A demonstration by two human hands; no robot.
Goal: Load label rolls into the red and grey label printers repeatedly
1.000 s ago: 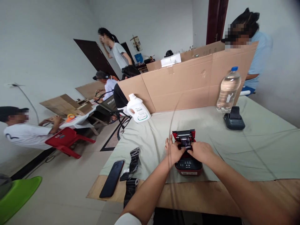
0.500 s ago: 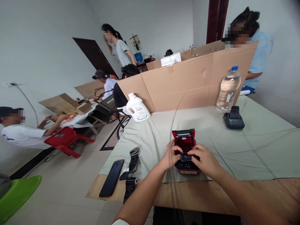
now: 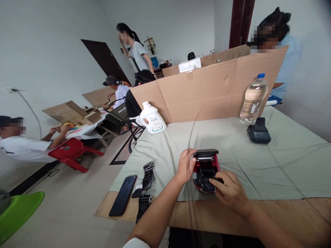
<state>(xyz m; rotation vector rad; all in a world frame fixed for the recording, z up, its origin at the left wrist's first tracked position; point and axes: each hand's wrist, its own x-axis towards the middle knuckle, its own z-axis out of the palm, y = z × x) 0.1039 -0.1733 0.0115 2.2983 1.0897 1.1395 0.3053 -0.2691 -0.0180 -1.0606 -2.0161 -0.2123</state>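
Unit under inspection: a small red printer (image 3: pixel 205 168) is sitting on the green cloth (image 3: pixel 258 162) near the front edge of the table, its lid standing partly raised.
Left hand (image 3: pixel 184 165): it is curling its fingers around the printer's left side and lid edge, gripping the casing.
Right hand (image 3: pixel 231 191): it is resting at the printer's front right corner, with fingertips pressing a black strip (image 3: pixel 207 182) lying across the printer's face.
Loose items, left: black ribbon pieces (image 3: pixel 146 179) and a dark phone (image 3: pixel 123 194) are lying apart from the printer, near the table's left edge.
Markings: the white jug (image 3: pixel 152 120) is carrying a green-trimmed label, too small to read; a chair back (image 3: pixel 121 110) is showing "PROJE", the rest being cut off.
Far side: a water bottle (image 3: pixel 253 98) is standing just behind a dark blue printer (image 3: pixel 258 132), against the cardboard divider (image 3: pixel 207 91).
Other persons: several are working at other tables.
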